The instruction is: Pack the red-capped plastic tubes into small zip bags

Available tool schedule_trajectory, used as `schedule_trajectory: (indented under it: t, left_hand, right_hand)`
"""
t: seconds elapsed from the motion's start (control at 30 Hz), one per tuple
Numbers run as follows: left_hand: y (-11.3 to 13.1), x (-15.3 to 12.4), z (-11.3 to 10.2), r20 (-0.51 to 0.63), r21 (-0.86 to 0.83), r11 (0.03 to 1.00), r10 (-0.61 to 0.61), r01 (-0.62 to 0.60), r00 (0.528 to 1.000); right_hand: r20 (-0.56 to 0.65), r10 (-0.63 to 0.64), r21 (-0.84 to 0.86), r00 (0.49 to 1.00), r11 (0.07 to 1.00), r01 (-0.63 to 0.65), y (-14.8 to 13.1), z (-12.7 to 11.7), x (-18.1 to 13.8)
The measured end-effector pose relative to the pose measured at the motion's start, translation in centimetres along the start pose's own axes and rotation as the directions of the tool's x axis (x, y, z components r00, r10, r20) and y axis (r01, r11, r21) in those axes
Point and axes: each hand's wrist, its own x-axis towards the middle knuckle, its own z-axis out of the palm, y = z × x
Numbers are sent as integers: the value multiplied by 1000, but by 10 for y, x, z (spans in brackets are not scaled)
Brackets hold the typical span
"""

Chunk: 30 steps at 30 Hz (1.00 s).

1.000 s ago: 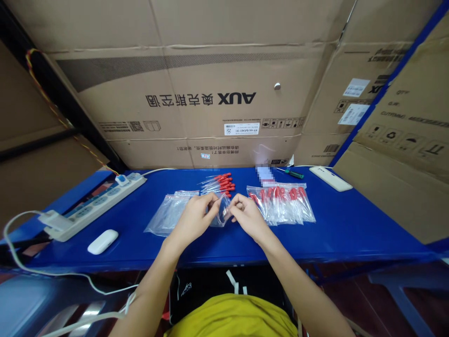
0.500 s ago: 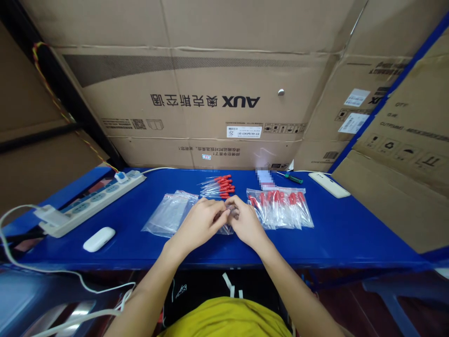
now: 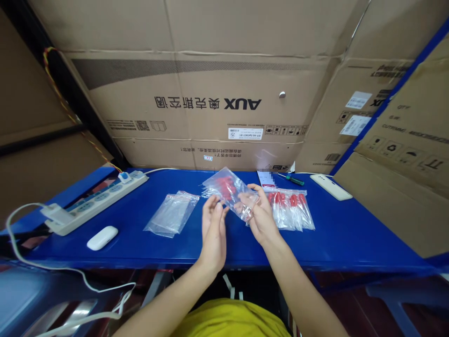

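My right hand (image 3: pixel 261 216) holds a small clear plastic bag (image 3: pixel 229 192) lifted above the blue table (image 3: pixel 351 229), its fingers pinched on the bag's right side. My left hand (image 3: pixel 213 229) is just left of it, fingers stretched upward and touching the bag's lower left edge. Behind the raised bag lie loose red-capped clear tubes (image 3: pixel 222 180), seen partly through the plastic. A stack of empty clear bags (image 3: pixel 171 214) lies to the left of my hands. Filled bags of red-capped tubes (image 3: pixel 291 208) lie to the right.
A white power strip (image 3: pixel 94 199) with a cable runs along the left side, with a white mouse-like case (image 3: pixel 102 237) in front of it. A green screwdriver (image 3: pixel 292 179) and a white flat device (image 3: pixel 330 186) lie at the back right. Cardboard boxes (image 3: pixel 210 103) wall in the table.
The bag was down near the table between both pinching hands; now it is raised and spread out, held by my right hand, while my left hand has opened its fingers.
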Motion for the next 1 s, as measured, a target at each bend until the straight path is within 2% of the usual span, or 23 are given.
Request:
schedule_trajectory:
  t: [0.07, 0.1, 0.17, 0.27, 0.33, 0.4, 0.5, 0.57, 0.63, 0.73, 0.83, 0.9, 1.0]
  left_hand:
    - [3, 3, 3, 193, -171, 970, -136, 170, 972]
    - [5, 6, 3, 240, -231, 946, -173, 229, 955]
    - [11, 12, 1, 238, -319, 900, -228, 297, 944]
    - [19, 19, -2, 103, -453, 821, -339, 347, 935]
    - [22, 23, -1, 21, -548, 751, -428, 368, 904]
    - [24, 26, 1, -36, -609, 703, -487, 367, 873]
    - [27, 31, 1, -60, -631, 674, -537, 384, 842]
    - [28, 34, -1, -63, -639, 656, -565, 402, 822]
    - [29, 38, -4, -83, -642, 651, -585, 406, 807]
    - [29, 43, -8, -116, -604, 674, -602, 425, 790]
    - [29, 48, -10, -131, -570, 685, -622, 455, 772]
    - [29, 50, -11, -149, -581, 689, -613, 433, 776]
    - [30, 54, -13, -190, -618, 706, -561, 346, 805]
  right_hand:
    - [101, 56, 6, 993, 998, -57, 2, 5, -5]
    - [154, 71, -6, 985, 997, -71, 4, 8, -8]
    - [237, 60, -68, 970, 997, -45, 11, 14, -13]
    - [250, -58, -310, 966, 941, 137, 19, 17, -18]
    - [218, -190, -548, 957, 787, 282, 20, 16, -20]
    - [242, -308, -723, 920, 575, 383, 17, 13, -22]
    - [396, -392, -779, 830, 335, 530, 11, 7, -21]
    - [496, -417, -737, 762, 263, 623, 8, 3, -19]
    - [559, -418, -681, 716, 262, 684, 7, -1, -16]
    - [595, -400, -636, 697, 296, 713, 7, -4, -12]
    - [592, -373, -643, 714, 316, 698, 7, -4, -11]
    - [579, -352, -666, 736, 317, 676, 6, -3, -10]
    - [533, -289, -766, 795, 234, 598, 10, -4, -7]
